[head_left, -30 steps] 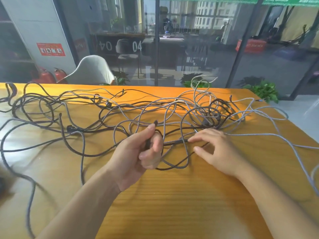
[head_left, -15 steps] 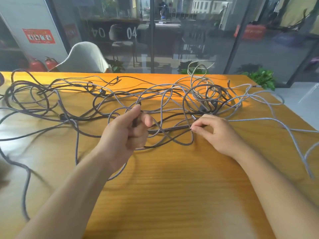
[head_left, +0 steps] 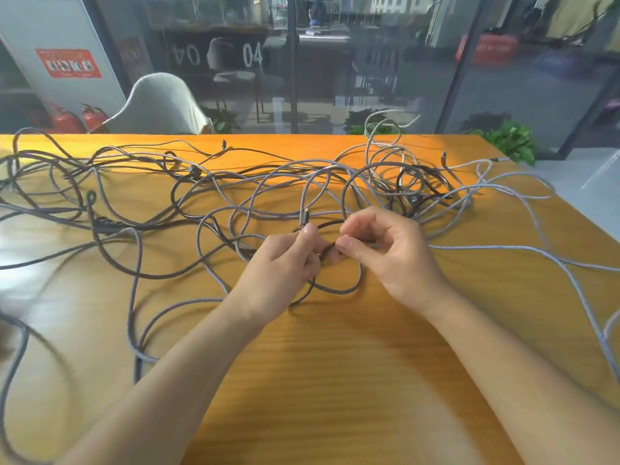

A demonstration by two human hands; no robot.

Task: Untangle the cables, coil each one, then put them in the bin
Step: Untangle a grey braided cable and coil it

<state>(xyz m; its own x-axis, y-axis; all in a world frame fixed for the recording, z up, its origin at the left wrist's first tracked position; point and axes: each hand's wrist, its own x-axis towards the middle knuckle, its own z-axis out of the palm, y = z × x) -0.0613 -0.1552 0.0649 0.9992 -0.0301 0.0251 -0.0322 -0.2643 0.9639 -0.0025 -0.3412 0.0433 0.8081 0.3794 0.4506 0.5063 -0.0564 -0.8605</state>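
A tangle of several long braided cables [head_left: 255, 182], grey and dark, sprawls across the orange wooden table [head_left: 335, 380] from the left edge to the right. Near the table's middle my left hand [head_left: 285, 266] pinches a dark cable and a grey cable's plug end between thumb and fingers. My right hand [head_left: 389, 253] sits close beside it, thumb and forefinger closed on the same dark cable [head_left: 339, 290], which loops down below both hands. No bin is in view.
A denser knot of cables [head_left: 412, 182] lies behind my right hand. A light grey cable [head_left: 503, 250] trails off to the right edge. Beyond the table's far edge stand a pale chair [head_left: 161, 105], glass walls and green plants [head_left: 510, 142].
My two hands have come together at the table's middle. The left hand moved right and the right hand lifted and pinched the dark cable next to it.
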